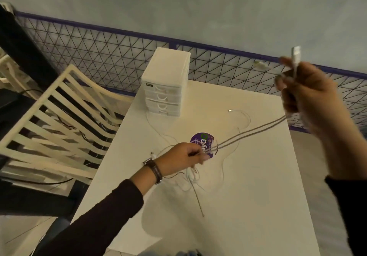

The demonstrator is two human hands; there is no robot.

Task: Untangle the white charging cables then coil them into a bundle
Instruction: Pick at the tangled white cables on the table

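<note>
My right hand (309,94) is raised at the upper right, closed on a white charging cable whose plug end (295,54) sticks up above the fingers. Two strands of that cable (248,132) run taut down and left to my left hand (182,157), which pinches them low over the white table (248,196). More thin white cable (190,178) lies in loose tangled loops under and around the left hand. Another loop with a small metal plug (230,110) lies farther back on the table.
A white mini drawer unit (165,85) stands at the table's back left corner. A round purple sticker (201,143) lies beside my left hand. A cream slatted chair (55,120) stands left of the table. A wire mesh fence (119,57) runs behind.
</note>
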